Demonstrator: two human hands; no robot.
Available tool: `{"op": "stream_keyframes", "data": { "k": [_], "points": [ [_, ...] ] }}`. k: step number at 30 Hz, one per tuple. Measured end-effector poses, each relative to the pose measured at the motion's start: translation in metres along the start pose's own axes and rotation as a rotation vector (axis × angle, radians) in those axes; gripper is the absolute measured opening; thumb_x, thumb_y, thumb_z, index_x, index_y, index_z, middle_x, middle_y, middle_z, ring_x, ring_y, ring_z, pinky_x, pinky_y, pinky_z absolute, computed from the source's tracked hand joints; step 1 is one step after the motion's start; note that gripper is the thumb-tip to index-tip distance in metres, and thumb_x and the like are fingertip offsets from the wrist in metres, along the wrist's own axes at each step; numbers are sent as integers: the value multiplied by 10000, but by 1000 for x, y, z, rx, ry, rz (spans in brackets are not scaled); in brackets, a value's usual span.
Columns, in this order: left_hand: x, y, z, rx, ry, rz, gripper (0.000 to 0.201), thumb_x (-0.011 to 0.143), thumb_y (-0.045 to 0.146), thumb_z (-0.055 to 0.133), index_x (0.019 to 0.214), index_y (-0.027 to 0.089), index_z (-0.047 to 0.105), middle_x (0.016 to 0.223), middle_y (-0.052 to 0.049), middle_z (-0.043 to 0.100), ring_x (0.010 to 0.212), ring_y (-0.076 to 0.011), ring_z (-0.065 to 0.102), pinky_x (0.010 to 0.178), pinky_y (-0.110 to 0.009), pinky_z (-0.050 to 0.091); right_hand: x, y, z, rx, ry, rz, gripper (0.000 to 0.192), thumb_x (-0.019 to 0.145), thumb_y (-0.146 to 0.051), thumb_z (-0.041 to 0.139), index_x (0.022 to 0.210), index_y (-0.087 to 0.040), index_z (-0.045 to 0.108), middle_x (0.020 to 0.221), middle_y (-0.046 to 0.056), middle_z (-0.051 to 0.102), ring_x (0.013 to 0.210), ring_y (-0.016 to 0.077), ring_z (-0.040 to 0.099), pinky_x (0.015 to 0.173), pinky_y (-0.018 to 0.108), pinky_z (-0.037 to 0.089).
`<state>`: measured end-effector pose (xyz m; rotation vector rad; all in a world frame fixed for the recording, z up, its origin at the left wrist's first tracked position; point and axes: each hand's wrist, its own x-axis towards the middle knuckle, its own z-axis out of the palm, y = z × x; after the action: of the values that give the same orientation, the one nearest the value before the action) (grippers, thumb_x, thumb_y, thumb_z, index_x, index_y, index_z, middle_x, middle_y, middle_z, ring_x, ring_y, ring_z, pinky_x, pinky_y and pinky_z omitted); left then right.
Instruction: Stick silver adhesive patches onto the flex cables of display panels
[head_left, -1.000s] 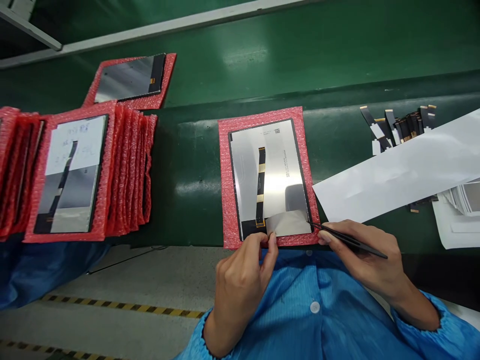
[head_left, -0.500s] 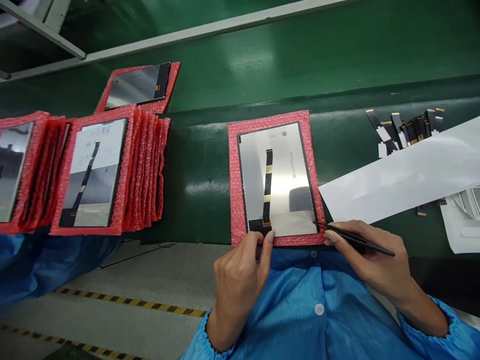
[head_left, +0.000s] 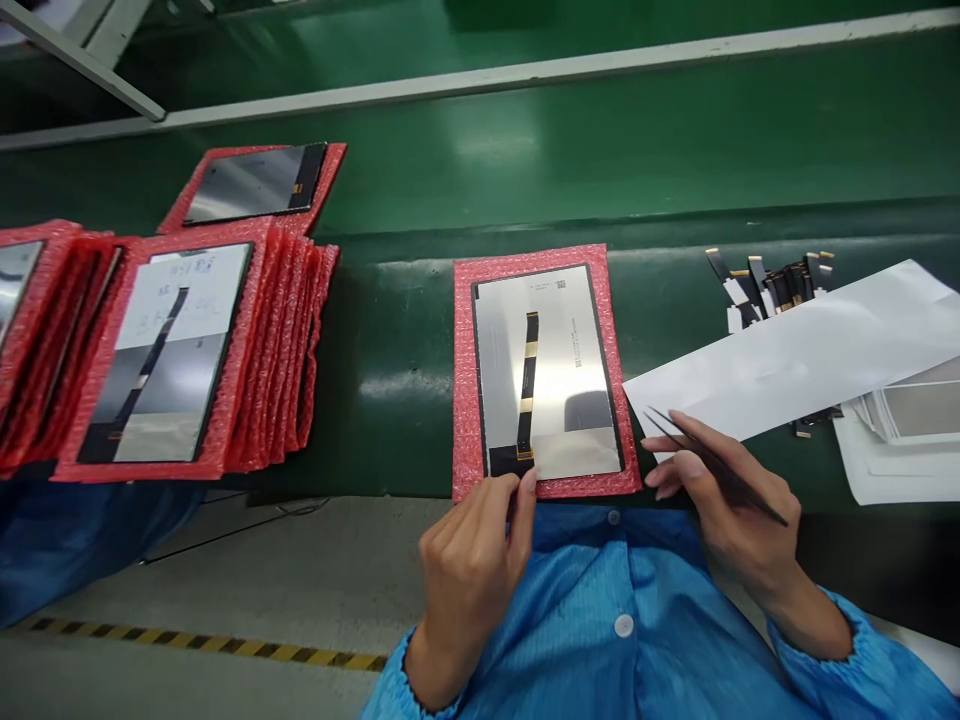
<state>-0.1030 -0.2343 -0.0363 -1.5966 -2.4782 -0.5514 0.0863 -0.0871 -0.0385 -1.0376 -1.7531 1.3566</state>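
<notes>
A display panel (head_left: 559,390) lies silver back up on a red bubble-wrap sheet (head_left: 466,400) in front of me. Down it runs a black flex cable (head_left: 528,375) with gold ends, its lower end at the panel's black bottom strip. My left hand (head_left: 476,545) pinches the panel's bottom edge just below that cable end; what lies right under the fingertips is hidden. To the right of the panel, my right hand (head_left: 724,495) holds black tweezers (head_left: 720,470), their tips apart and over the corner of a white sheet (head_left: 795,350).
Several loose flex cables (head_left: 780,285) lie behind the white sheet, with a white tray (head_left: 885,470) at right. Stacked panels in red bubble wrap (head_left: 289,360) stand left, one bearing a handwritten note (head_left: 191,290). Farther back lies another panel (head_left: 247,185). A blue sleeve (head_left: 82,540) shows lower left.
My right hand has moved the tweezers away from the panel's lower right corner, towards the white sheet. My left hand stays at the bottom edge. The view has shifted slightly.
</notes>
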Motion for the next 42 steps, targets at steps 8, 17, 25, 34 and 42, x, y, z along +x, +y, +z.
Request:
{"op": "stream_keyframes", "data": {
  "k": [8, 17, 25, 34, 42],
  "points": [
    [9, 19, 15, -197, -144, 469, 418, 925, 402, 631, 1318, 467, 505, 1319, 83, 641, 1197, -233, 662, 893, -471, 632, -3, 1, -8, -79, -116, -145, 456, 923, -143, 522, 1304, -379, 602, 1004, 7, 821, 449, 166, 687, 450, 341, 625],
    [19, 19, 26, -55, -163, 534, 414, 1006, 464, 447, 1413, 400, 416, 1414, 74, 564, 1409, -204, 467, 1015, -527, 583, -5, 5, -8, -20, -93, -150, 389, 929, -101, 515, 1260, -275, 619, 991, 41, 805, 508, 142, 694, 475, 316, 613],
    [19, 18, 31, 47, -321, 463, 517, 996, 551, 373, 1485, 399, 301, 1461, 95, 509, 1469, -213, 372, 1114, -518, 524, -5, 10, -10, -143, -113, -254, 451, 914, -81, 550, 1309, -296, 589, 1009, 19, 814, 687, 186, 764, 631, 349, 664],
    [7, -13, 25, 184, -185, 514, 497, 993, 558, 341, 1472, 427, 317, 1453, 160, 502, 1539, -125, 151, 1291, -467, 277, 15, 11, 5, -650, -541, -710, 627, 926, -119, 562, 1522, -217, 393, 1513, 33, 558, 1409, 240, 538, 1230, 469, 378],
    [5, -27, 16, 389, -55, 614, 615, 930, 710, 299, 1411, 369, 476, 1521, 123, 431, 1542, -195, 171, 1306, -414, 229, 15, 42, -3, -738, -457, -819, 861, 777, -194, 573, 1565, -352, 264, 1470, -87, 567, 1269, 316, 666, 1063, 438, 575]
  ]
}}
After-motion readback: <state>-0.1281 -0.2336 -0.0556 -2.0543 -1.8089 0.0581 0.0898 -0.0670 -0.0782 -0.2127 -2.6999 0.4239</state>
